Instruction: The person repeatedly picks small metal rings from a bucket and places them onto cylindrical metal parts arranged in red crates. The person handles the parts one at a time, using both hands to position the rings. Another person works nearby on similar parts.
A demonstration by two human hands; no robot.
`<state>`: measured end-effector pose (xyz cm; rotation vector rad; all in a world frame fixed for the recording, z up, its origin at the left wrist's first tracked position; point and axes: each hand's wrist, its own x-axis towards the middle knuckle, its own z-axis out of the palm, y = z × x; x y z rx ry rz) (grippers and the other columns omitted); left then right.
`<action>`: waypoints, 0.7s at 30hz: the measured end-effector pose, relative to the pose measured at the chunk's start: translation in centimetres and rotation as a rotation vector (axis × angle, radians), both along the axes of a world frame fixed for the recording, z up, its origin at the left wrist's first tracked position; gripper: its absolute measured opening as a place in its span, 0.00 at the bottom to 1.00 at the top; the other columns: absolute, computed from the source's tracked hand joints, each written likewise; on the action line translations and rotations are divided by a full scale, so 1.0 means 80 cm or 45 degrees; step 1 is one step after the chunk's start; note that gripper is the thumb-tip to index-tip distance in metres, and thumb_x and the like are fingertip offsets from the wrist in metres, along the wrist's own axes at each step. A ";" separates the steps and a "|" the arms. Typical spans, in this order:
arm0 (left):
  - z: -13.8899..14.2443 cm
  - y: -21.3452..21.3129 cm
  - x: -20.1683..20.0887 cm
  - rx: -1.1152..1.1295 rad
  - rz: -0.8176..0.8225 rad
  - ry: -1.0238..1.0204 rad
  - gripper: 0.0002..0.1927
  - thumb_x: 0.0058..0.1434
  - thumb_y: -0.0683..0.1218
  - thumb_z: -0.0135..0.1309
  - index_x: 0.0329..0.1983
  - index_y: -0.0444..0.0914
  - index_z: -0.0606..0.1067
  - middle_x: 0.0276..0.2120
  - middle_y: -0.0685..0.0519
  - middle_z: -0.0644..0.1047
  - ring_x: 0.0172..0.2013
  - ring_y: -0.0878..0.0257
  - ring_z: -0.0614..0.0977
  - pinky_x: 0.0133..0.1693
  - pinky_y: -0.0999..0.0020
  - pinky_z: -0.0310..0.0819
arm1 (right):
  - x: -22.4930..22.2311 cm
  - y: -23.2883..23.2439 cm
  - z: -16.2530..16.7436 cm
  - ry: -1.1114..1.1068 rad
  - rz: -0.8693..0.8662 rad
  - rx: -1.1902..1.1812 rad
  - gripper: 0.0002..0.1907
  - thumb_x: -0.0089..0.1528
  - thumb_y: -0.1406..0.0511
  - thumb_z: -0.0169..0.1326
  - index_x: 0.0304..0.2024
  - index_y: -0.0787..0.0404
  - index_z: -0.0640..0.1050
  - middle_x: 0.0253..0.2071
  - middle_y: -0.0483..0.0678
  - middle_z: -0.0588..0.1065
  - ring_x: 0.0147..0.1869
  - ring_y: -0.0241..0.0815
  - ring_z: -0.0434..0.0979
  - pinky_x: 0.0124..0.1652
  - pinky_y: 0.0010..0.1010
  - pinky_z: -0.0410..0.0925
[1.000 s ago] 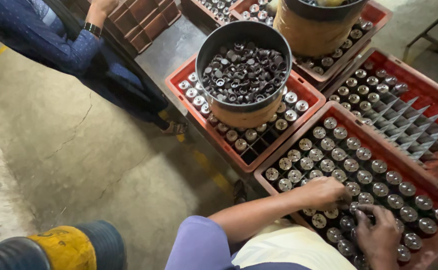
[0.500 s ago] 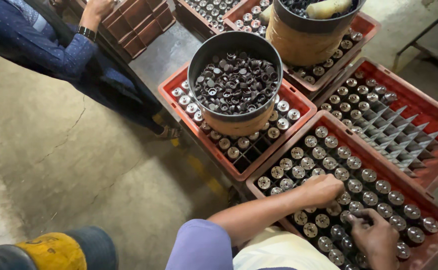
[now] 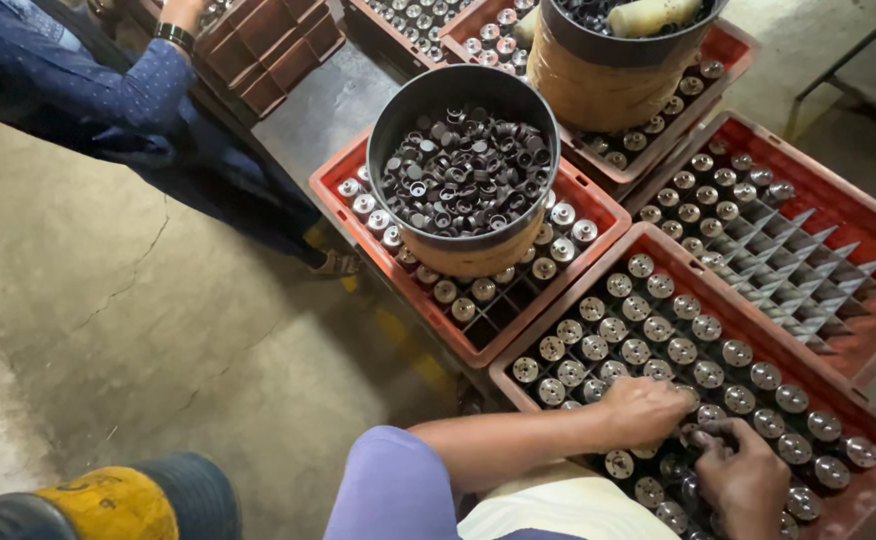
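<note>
In the near red crate, at the lower right of the view, both of the person's hands work among rows of small round metal-topped cylinders standing upright in the crate's cells. The left hand lies knuckles up over the cylinders near the crate's front edge, its fingers curled down onto them; whether it grips one cannot be told, since the fingertips are hidden beneath the hand. The right hand sits just beside it, touching or nearly touching, with fingers bent and pinched around something small and dark at the cylinder tops, though the piece itself is too small to make out. A lilac sleeve covers the left upper arm.

Behind this crate, a second red crate holds more cylinders and carries a dark round bucket filled with small dark caps. To the right, a third red crate is partly filled, its far cells showing bare grey dividers. A further bucket stands on a crate at the top. At the upper left, another person in a dark blue sleeve reaches toward stacked brown crates. The floor is cracked grey concrete.
</note>
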<state>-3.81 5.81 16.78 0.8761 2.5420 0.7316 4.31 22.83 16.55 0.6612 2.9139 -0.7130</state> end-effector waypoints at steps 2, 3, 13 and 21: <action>0.008 0.000 0.001 -0.021 0.013 -0.031 0.11 0.63 0.46 0.57 0.47 0.41 0.78 0.37 0.46 0.84 0.40 0.49 0.87 0.37 0.52 0.83 | -0.001 0.009 -0.002 -0.009 0.016 -0.104 0.09 0.61 0.59 0.65 0.42 0.52 0.85 0.23 0.50 0.76 0.24 0.43 0.79 0.32 0.37 0.72; 0.011 -0.002 -0.001 0.044 0.020 -0.109 0.13 0.59 0.48 0.58 0.45 0.40 0.78 0.37 0.45 0.83 0.40 0.48 0.86 0.38 0.52 0.81 | 0.001 0.016 -0.005 -0.075 0.021 -0.146 0.10 0.61 0.60 0.66 0.44 0.53 0.85 0.25 0.52 0.77 0.26 0.45 0.78 0.32 0.38 0.72; -0.013 -0.041 0.003 0.430 0.095 -0.627 0.18 0.66 0.47 0.50 0.55 0.31 0.71 0.42 0.38 0.82 0.41 0.47 0.84 0.43 0.51 0.77 | 0.058 0.064 -0.058 -0.080 -0.269 -1.185 0.12 0.65 0.76 0.52 0.50 0.70 0.80 0.44 0.58 0.81 0.46 0.46 0.82 0.46 0.33 0.76; -0.001 -0.065 0.018 0.451 -0.124 -0.504 0.15 0.62 0.52 0.59 0.46 0.40 0.82 0.34 0.48 0.85 0.33 0.57 0.86 0.38 0.59 0.80 | 0.070 0.085 -0.087 0.074 -0.268 -1.321 0.12 0.64 0.76 0.53 0.49 0.70 0.80 0.42 0.54 0.79 0.39 0.38 0.78 0.32 0.26 0.69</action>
